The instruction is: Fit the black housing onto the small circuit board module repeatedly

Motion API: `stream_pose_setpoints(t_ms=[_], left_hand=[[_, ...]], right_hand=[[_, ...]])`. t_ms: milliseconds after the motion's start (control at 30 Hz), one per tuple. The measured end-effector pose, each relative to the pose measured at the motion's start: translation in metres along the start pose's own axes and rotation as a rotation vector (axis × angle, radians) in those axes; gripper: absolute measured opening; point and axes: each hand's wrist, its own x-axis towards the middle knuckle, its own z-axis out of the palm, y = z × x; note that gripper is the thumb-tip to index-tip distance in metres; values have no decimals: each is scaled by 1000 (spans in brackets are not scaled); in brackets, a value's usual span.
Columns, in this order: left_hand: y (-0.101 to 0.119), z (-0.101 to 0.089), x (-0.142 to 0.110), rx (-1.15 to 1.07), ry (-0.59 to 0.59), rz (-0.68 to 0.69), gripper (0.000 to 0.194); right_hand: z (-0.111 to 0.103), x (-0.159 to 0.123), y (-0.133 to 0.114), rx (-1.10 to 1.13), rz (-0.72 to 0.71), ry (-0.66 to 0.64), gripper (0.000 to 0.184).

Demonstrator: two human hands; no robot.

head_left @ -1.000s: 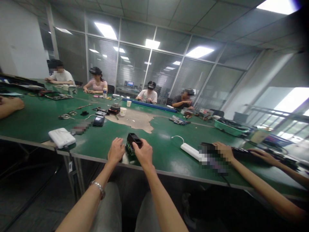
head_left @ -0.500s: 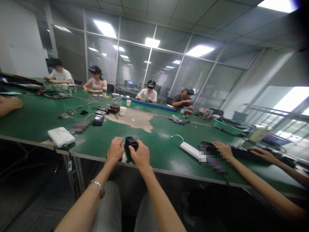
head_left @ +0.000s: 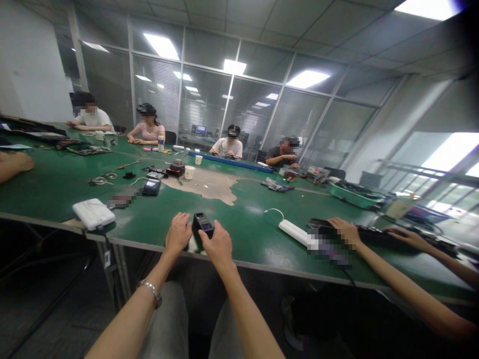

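Observation:
A black box-shaped device point(head_left: 202, 223) stands near the table's front edge, its top face showing a small bluish display. My right hand point(head_left: 217, 243) is closed around its right side, thumb across the near top edge. To the left of the device is my left hand point(head_left: 178, 232), apart from it, holding nothing I can see. Its fingers are loosely bent and point forward, resting by the table edge. A pale patch point(head_left: 192, 244) shows on the table between the two hands.
On the green table point(head_left: 254, 224), a white power bank point(head_left: 94, 214) lies left and a white bar-shaped device point(head_left: 294, 233) right. A co-worker's hand point(head_left: 344, 232) rests on black equipment at right. Paper cups point(head_left: 189, 172) and a blue rail point(head_left: 232, 161) lie farther back.
The device's top face has come more into view, and its bluish display now shows. My right hand still grips it. My left hand has hardly moved.

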Motion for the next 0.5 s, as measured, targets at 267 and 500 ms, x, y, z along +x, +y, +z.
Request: stream_pose_setpoints(t_ms=[267,500], left_hand=[[0,0,0,-2,-13,8,37],[0,-1,0,0,-2,1,36]], right_hand=[[2,0,-2,58,18,0,29],[-6,13,-7,181,-1,50,27]])
